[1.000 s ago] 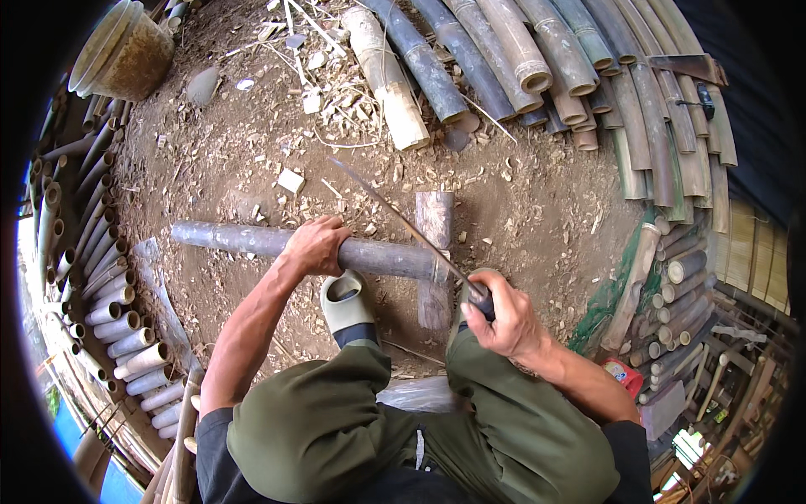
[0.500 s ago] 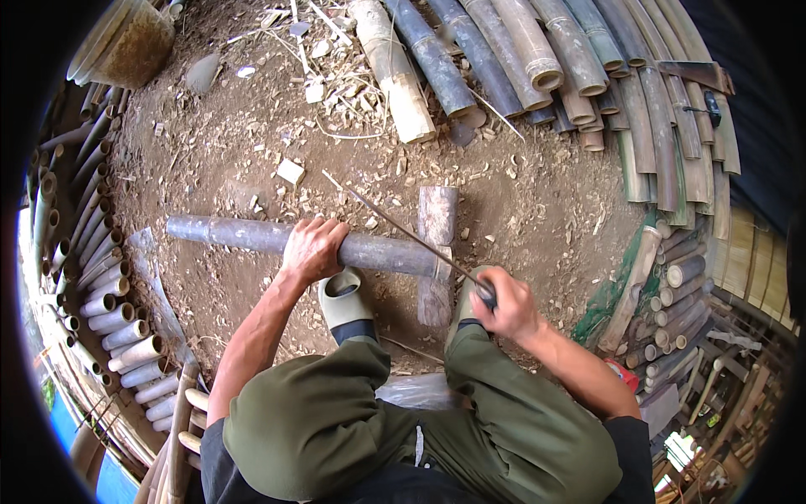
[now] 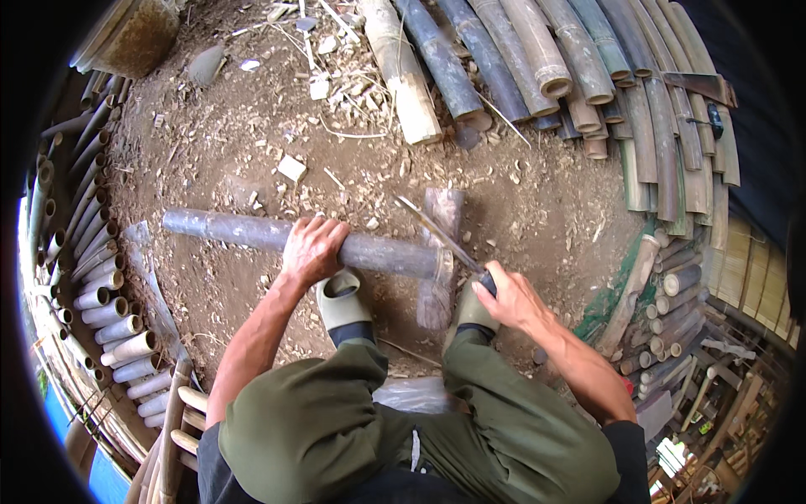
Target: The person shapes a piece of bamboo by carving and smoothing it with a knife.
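My left hand is wrapped over a dark bamboo pole that lies crosswise in front of my boots. The pole's right end rests across a short wooden block on the ground. That end shows a pale, shaved band by its rim. In my right hand is the dark handle of a machete. Its long blade slants up and left over the block, close to the pole's pale end. Whether the blade touches the pole I cannot tell.
Cut bamboo poles lie in a big pile at the far right. Short bamboo lengths are stacked at the left, more at the right. Wood chips cover the dirt floor. A bucket stands far left; a saw lies on the pile.
My right hand has moved slightly right and turned, drawing the machete's tip down and right. My left hand stays on the bamboo pole.
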A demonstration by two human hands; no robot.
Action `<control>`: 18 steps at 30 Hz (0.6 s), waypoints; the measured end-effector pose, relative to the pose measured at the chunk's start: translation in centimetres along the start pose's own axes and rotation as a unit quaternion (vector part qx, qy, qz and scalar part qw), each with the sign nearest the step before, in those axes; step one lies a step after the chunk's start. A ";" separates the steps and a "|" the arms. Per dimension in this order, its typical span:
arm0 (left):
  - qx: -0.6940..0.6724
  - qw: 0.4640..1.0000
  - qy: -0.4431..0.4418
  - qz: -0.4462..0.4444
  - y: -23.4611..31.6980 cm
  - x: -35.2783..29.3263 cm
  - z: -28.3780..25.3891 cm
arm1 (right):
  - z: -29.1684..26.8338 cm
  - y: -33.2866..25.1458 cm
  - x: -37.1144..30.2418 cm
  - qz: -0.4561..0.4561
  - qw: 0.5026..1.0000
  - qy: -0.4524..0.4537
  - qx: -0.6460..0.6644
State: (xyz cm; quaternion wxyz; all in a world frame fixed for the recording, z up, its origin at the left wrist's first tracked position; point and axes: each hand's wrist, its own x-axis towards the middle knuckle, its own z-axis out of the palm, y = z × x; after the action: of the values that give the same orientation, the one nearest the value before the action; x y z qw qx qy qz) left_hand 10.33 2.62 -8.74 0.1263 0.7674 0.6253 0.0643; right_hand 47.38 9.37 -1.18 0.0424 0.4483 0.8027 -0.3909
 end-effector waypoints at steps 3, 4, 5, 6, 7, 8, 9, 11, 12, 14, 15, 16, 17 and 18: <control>0.012 1.000 0.022 0.005 0.3 -1.0 0.4 | -1.8 -5.8 0.2 -0.099 0.988 0.091 0.075; 0.024 0.999 0.028 0.001 0.3 -1.2 0.7 | -1.7 -6.5 0.4 -0.179 0.966 0.156 0.099; 0.030 0.999 0.037 0.000 0.4 -1.5 1.0 | -1.5 -6.7 0.4 -0.227 0.947 0.209 0.091; 0.036 0.998 0.048 0.001 0.7 -1.5 1.1 | -0.7 -5.3 0.0 -0.236 0.944 0.209 0.092; 0.041 0.997 0.058 0.002 0.9 -1.5 1.1 | 0.5 -2.9 -0.4 -0.246 0.942 0.210 0.093; 0.044 0.997 0.067 0.005 1.1 -1.0 1.3 | 1.6 0.0 -0.7 -0.116 0.987 0.107 -0.003; 0.043 0.997 0.071 0.009 1.2 -1.1 1.3 | 1.6 0.5 -0.5 0.017 0.995 0.000 -0.097; 0.052 0.995 0.085 0.015 1.0 -1.1 1.1 | 0.0 -0.1 0.1 0.007 1.000 -0.006 -0.009; 0.047 0.996 0.079 0.006 0.7 -1.7 1.4 | -0.4 -1.9 -0.2 -0.006 0.999 -0.004 0.033; 0.051 0.995 0.085 0.002 0.5 -1.6 1.7 | -1.3 -4.9 -0.3 -0.085 0.988 0.086 0.091; 0.050 0.996 0.077 -0.003 0.7 -1.9 1.7 | -1.8 -6.2 -0.2 -0.136 0.975 0.133 0.113; 0.047 0.996 0.080 0.000 0.9 -2.2 1.9 | -1.1 -6.2 -0.4 -0.171 0.962 0.163 0.138; 0.046 0.995 0.090 0.003 1.0 -1.9 1.9 | -0.5 -5.8 -0.5 -0.209 0.945 0.196 0.158; 0.048 0.994 0.094 0.007 1.1 -2.0 1.6 | 0.3 -4.3 -0.5 -0.186 0.962 0.182 0.080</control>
State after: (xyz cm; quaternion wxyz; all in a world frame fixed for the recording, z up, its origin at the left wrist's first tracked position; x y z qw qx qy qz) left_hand 11.33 0.31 -9.85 0.0298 0.7672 0.6317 0.1074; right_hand 44.32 7.62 1.38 -0.2140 0.3570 0.8320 -0.3669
